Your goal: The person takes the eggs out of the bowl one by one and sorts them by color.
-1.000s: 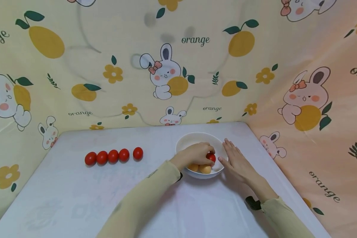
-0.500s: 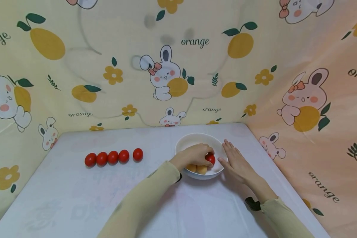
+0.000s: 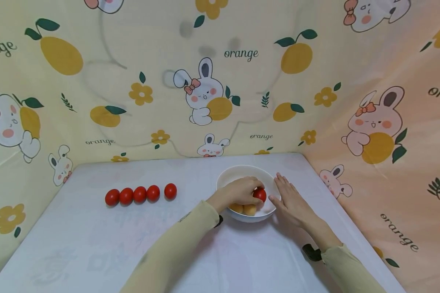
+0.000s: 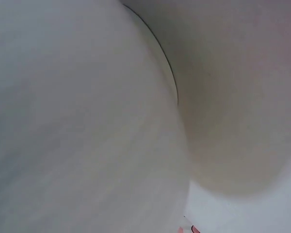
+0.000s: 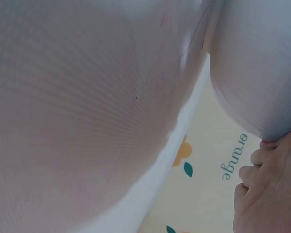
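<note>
In the head view, a white bowl [image 3: 247, 217] stands on the table right of the middle. My left hand [image 3: 239, 191] reaches into it over the near left rim. Its curled fingers and thumb hold a small red tomato [image 3: 260, 195] inside the bowl. Round yellow-orange pieces [image 3: 249, 209] lie in the bowl below this hand, partly covered by it. My right hand [image 3: 293, 203] lies against the bowl's right side with straight fingers. In the right wrist view, that right hand [image 5: 271, 189] touches the white bowl [image 5: 257, 73]. The left wrist view shows no fingers.
Several red tomatoes [image 3: 140, 194] form a row on the left part of the white-covered table [image 3: 95, 240]; the rightmost tomato [image 3: 170, 191] sits slightly apart. A patterned cloth [image 3: 161, 93] with rabbits and oranges hangs behind and on both sides.
The tomato in my left hand shows a little more between the fingers, and the yellow-orange pieces have shifted slightly left. My right hand stays against the bowl.
</note>
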Demonstrator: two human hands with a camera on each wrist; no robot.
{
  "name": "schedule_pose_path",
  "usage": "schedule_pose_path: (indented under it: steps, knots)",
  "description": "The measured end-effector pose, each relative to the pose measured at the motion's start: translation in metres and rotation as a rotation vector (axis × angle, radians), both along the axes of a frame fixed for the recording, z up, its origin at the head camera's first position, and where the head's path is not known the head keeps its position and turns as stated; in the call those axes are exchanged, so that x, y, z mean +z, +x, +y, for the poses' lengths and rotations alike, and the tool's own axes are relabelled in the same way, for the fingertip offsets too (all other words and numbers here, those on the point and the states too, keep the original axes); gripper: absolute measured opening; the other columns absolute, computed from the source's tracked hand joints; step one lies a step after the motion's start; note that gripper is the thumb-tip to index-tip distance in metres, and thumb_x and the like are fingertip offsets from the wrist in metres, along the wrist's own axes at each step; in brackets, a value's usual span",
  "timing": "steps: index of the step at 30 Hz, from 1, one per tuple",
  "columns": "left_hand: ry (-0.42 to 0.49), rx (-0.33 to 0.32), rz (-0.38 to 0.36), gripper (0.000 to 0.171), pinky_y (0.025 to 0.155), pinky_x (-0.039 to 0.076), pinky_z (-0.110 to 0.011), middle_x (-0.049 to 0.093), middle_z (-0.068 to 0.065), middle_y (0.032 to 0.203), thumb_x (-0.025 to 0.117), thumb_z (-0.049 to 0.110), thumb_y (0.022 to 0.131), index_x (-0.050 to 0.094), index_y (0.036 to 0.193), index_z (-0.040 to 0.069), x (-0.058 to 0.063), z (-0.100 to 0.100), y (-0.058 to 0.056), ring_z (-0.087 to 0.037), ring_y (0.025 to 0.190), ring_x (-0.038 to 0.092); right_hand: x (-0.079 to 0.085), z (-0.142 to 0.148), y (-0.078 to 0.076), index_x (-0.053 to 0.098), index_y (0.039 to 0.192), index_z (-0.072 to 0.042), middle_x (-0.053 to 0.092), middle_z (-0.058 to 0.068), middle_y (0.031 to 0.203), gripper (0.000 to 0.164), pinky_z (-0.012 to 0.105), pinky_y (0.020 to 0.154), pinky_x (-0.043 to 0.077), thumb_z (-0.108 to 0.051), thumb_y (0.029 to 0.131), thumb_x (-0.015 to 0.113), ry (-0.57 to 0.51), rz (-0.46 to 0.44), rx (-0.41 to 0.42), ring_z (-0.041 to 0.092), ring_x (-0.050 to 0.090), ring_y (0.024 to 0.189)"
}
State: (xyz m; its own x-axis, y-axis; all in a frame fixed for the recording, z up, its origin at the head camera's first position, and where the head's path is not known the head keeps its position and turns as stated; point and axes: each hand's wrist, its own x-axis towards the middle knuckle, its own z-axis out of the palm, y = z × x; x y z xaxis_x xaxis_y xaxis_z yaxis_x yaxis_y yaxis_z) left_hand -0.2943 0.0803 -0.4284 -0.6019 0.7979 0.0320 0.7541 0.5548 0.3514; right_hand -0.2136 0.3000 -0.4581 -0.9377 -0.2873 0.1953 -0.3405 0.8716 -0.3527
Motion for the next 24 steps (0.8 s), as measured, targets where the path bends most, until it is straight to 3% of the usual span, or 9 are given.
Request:
schedule_pose_path:
  steps: [6, 14, 24]
  knots:
    - [0.060, -0.015, 0.042, 0.051, 0.095, 0.049, -0.016, 0.068, -0.002, 0.127, 0.077, 0.037, 0.094, 0.066, 0.135, 0.009, 0.003, -0.007, 0.002, -0.012, 0.112, 0.061, -0.001, 0.000, -0.001, 0.021, 0.161, 0.007, 0.011, 0.022, 0.172, 0.077, 0.063, 0.124, 0.014, -0.047, 0.110, 0.043, -0.001, -0.001, 0.000, 0.047, 0.012, 0.157]
    - [0.160, 0.019, 0.015, 0.051, 0.095, 0.049, -0.016, 0.068, -0.003, 0.129, 0.078, 0.034, 0.094, 0.065, 0.136, 0.008, 0.007, -0.021, 0.006, -0.013, 0.112, 0.060, -0.002, 0.001, -0.003, 0.019, 0.163, 0.005, 0.009, 0.019, 0.173, 0.079, 0.062, 0.125, 0.011, -0.049, 0.109, 0.043, -0.011, -0.032, -0.009, 0.043, 0.009, 0.158]
    - [0.318, 0.063, 0.014, 0.049, 0.098, 0.051, -0.028, 0.068, -0.002, 0.125, 0.080, 0.031, 0.093, 0.066, 0.135, 0.009, 0.010, -0.050, 0.004, -0.016, 0.108, 0.061, -0.002, 0.002, -0.005, 0.017, 0.163, 0.004, 0.007, 0.018, 0.173, 0.080, 0.061, 0.125, 0.011, -0.050, 0.110, 0.041, -0.008, -0.043, -0.014, 0.044, 0.008, 0.158]
